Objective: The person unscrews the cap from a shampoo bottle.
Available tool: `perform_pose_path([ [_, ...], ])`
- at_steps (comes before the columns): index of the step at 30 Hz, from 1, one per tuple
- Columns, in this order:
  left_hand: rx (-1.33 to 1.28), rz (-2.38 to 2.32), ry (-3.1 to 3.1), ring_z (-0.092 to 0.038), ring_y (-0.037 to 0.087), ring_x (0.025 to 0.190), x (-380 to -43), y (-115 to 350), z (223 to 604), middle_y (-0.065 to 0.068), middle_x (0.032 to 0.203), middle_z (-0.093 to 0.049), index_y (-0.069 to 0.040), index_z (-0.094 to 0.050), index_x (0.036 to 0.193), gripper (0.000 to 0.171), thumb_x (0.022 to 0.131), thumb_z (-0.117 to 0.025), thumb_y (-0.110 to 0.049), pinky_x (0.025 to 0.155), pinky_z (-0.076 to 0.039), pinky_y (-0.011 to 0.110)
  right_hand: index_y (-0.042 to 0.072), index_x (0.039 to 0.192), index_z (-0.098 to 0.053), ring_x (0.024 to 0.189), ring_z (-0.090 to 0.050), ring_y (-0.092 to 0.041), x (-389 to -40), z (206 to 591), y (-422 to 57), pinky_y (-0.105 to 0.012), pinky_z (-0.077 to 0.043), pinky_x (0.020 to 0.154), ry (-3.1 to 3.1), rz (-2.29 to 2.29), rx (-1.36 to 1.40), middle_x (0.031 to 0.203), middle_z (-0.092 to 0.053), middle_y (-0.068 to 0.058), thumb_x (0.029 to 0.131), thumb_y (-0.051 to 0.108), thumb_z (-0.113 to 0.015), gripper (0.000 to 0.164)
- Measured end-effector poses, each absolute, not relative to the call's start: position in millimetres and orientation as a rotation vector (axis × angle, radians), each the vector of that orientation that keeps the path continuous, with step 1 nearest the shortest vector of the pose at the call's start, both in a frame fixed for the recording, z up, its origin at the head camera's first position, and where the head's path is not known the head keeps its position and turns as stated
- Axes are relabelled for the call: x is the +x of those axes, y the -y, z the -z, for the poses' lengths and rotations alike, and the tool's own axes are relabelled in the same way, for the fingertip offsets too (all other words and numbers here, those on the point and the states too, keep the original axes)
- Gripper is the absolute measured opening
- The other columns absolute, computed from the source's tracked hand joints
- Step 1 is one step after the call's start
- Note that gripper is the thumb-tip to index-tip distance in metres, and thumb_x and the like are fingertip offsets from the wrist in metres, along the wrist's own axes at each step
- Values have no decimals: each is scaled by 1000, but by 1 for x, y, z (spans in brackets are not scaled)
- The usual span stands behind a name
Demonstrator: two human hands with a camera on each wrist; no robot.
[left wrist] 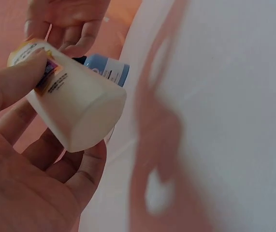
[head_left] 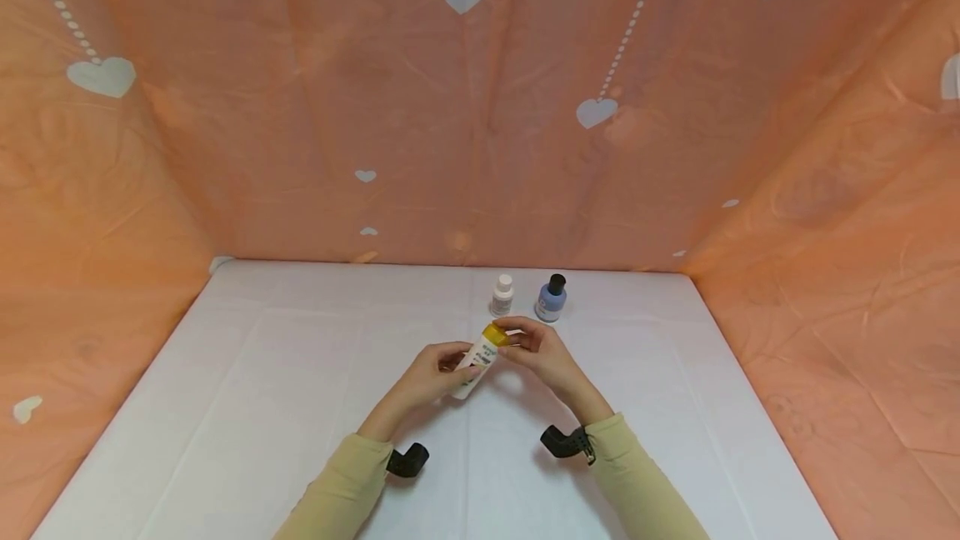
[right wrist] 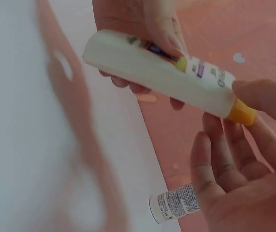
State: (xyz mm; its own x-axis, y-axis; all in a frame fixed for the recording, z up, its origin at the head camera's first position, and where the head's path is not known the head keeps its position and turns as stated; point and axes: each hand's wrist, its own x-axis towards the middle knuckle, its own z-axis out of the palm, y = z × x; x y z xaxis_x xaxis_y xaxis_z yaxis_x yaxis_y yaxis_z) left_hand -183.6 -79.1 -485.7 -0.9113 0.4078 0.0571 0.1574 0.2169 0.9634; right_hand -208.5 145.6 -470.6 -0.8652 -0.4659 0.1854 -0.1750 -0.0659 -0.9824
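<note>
A white bottle [head_left: 477,365] with printed labels and a yellow cap [head_left: 494,334] is held tilted above the table, its cap end up and to the right. My left hand [head_left: 429,375] grips the body, thumb across the label and fingers underneath. In the left wrist view the bare flat base of the bottle [left wrist: 96,121] faces the camera. My right hand [head_left: 549,358] pinches the yellow cap [right wrist: 242,112] between thumb and fingers, as the right wrist view shows. The cap sits on the bottle's end.
Just beyond the hands stand a small white bottle [head_left: 502,297] with a white lid and a blue bottle [head_left: 551,303] with a black cap. A white cloth covers the table [head_left: 262,407]. Orange curtains [head_left: 375,107] with hearts enclose the back and sides.
</note>
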Motion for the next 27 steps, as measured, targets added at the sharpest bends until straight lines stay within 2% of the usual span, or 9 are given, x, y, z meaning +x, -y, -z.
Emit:
perform_pose_path([
  [4,532,-1728,-2259,-62,17,82,-184,86,484,7,99,-68,-4,-64,121,39,88,-72,-22,69,-54,32,-12,125,-51,96,-62,-19,-209,472,-146,-29,-52,84,-1965,2009,-786,122,-55,-25,86,-12,-61,40],
  [8,542,-1706,-2238,-62,19,82,-185,92,485,7,99,-68,-4,-65,121,39,87,-72,-22,71,-54,33,-11,124,-53,97,-61,-19,-209,472,-146,-28,-52,85,-1962,1974,-797,121,-56,-25,89,-8,-61,37],
  [17,591,-1683,-2182,-62,18,83,-186,98,483,10,102,-68,-1,-64,121,38,87,-72,-16,71,-53,31,-11,125,-51,101,-60,-22,-208,471,-148,-28,-51,86,-1916,1912,-838,122,-55,-25,90,-7,-60,37],
  [27,569,-1704,-2178,-61,16,76,-186,98,480,10,91,-68,3,-66,117,37,84,-75,-13,66,-52,28,-8,123,-52,101,-59,-25,-210,467,-151,-30,-51,86,-1923,1843,-856,119,-56,-17,91,-5,-60,33],
])
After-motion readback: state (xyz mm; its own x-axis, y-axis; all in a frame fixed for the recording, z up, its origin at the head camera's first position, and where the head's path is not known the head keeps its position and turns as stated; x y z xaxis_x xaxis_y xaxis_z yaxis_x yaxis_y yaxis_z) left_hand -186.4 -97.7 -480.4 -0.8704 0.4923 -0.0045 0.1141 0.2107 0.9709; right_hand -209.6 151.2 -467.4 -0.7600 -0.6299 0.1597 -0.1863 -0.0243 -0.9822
